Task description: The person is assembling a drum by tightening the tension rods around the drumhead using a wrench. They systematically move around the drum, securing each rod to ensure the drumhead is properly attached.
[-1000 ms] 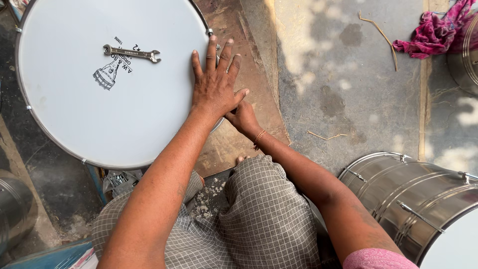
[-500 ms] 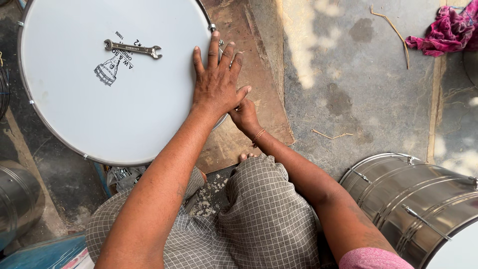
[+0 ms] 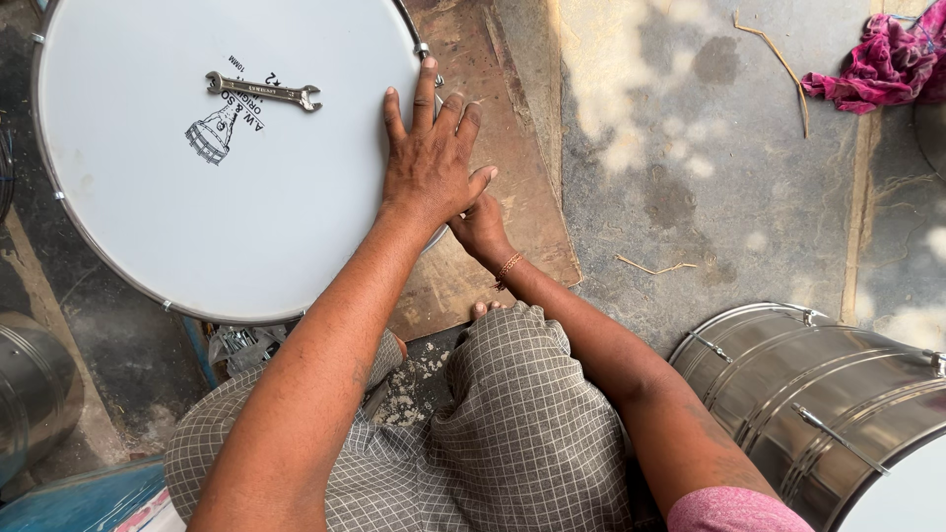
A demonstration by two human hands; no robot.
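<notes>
Head view: we note the left hand (image 3: 429, 163) lying flat, fingers spread, on the right edge of the white drum (image 3: 197, 197), gripping nothing. The right hand (image 3: 480, 229) sits tucked under that rim; grip cannot be told. A wrench (image 3: 263, 91) rests on the drumhead. Bare concrete floor (image 3: 709, 197) lies open rightward, up to the steel drum (image 3: 838, 394).

Left hand (image 3: 429, 163) flat, fingers spread, palm down, arm extended forward. Right hand (image 3: 480, 229) tucked beneath left, mostly hidden, bangle on wrist.
</notes>
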